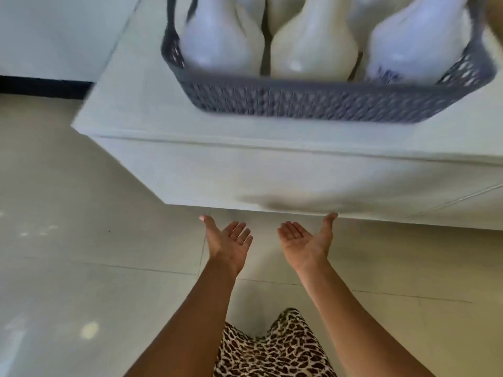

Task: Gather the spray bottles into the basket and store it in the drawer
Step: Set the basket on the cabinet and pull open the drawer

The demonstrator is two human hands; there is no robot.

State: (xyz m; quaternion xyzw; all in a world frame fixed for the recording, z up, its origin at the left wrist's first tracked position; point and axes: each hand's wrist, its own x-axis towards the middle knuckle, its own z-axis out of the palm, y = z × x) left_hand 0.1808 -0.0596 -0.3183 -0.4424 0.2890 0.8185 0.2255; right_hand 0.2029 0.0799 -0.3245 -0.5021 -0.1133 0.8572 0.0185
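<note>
Floor (68, 213) of pale tiles fills the lower frame, thin grout lines crossing it. White cabinet (245, 180) next in size; its flat top serves as the counter (130, 85), near left corner jutting toward the camera. Drawer (299, 183) front below the counter's front edge looks closed, with a faint dark smudge low on it. Grey perforated basket (313, 102) sits on the counter close to the front edge, toward the right side, right end nearly at the frame border. Spray bottles (313, 53) stand inside the basket, white and translucent, at least three in the front row, tops cut off by the frame. Rightmost bottle (416, 42) has some bluish print low on its body, too blurred to read. No other writing legible. Dark baseboard strip (46, 87) at far left behind the cabinet. Leopard-print garment (272, 346) at bottom centre between the forearms.

Left hand (228, 240) open, palm up, fingers spread, empty, just below the bottom edge of the drawer front. Right hand (307, 238) likewise open and palm up, empty, thumb tip at or touching that bottom edge; contact unclear. Nothing lies between the hands and the cabinet.
</note>
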